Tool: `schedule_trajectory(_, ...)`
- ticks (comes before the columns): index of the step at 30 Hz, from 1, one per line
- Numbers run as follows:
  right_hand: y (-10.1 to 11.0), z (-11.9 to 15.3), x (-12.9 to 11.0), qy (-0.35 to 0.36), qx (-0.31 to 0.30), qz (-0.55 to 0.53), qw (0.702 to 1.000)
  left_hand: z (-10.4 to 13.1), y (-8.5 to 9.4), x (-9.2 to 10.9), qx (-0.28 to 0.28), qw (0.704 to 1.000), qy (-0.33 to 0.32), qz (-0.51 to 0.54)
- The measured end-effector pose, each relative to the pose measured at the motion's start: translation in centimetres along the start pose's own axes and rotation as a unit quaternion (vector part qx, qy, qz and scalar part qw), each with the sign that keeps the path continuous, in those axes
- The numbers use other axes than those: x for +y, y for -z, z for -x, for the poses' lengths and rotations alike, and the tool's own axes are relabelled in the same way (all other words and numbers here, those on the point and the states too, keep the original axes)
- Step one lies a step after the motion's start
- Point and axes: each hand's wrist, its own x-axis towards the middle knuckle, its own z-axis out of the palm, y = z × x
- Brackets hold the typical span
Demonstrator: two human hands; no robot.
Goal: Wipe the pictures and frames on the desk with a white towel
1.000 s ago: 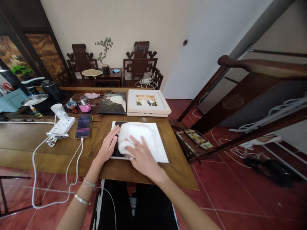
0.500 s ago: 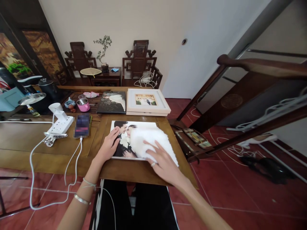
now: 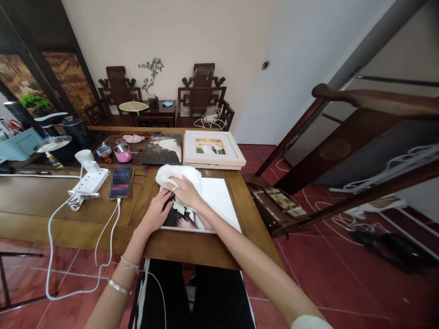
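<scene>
A large photo panel lies flat on the wooden table, its left part printed with a couple and its right part white. My right hand presses a fluffy white cloth onto the panel's upper left, covering the top of the picture. Its fingers are bent over the cloth, partly sunk in the folds. On the panel's left edge rests my left hand, fingers extended and just below the right hand's fingertips.
Behind the panel are a dark photo panel and a white picture frame. A charging phone, a power strip and a pink cup stand to the left. A wooden chair is at right.
My right hand has slid the cloth from the panel's right half to its upper left. The white right side is now uncovered. My left hand stays on the left edge.
</scene>
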Motion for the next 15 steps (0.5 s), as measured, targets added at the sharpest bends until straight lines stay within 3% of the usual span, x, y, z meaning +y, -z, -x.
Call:
schedule_trajectory(3, 1.1, 1.1, 1.4, 0.008, -0.003, 0.003, 1.0, 0.0, 0.1, 0.3, -0.003, 1.0, 0.008, 0.007)
schedule_trajectory(10, 6.2, 5.9, 7.4, -0.031, 0.042, 0.078, 0.996, 0.0, 0.4, 0.7, -0.008, 1.0, 0.011, 0.025)
schedule_trajectory(15, 7.4, 9.0, 8.1, 0.008, 0.044, 0.122, 0.992, 0.0, 0.4, 0.7, -0.005, 1.0, 0.012, 0.024)
